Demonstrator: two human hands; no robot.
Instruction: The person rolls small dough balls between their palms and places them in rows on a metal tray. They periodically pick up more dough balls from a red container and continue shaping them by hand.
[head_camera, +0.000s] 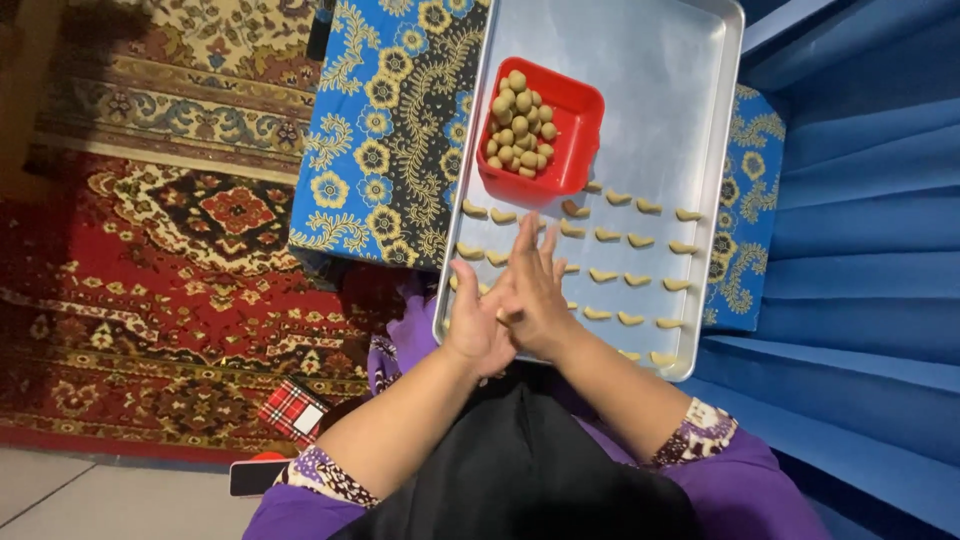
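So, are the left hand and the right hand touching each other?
Touching. The head view shows the left hand and the right hand pressed palm to palm above the metal tray, with no gap between them.

Both forearms bare, angled in from below and meeting at the centre. Left hand (478, 325) underneath, palm turned up and inward, thumb lifted clear on the outer side. Right hand (535, 290) laid flat across it, palm to palm, fingers (524, 240) straight, slightly fanned and pointing away from the body. Wrists close together, elbows spread wide, patterned purple sleeves pushed up to the elbows.
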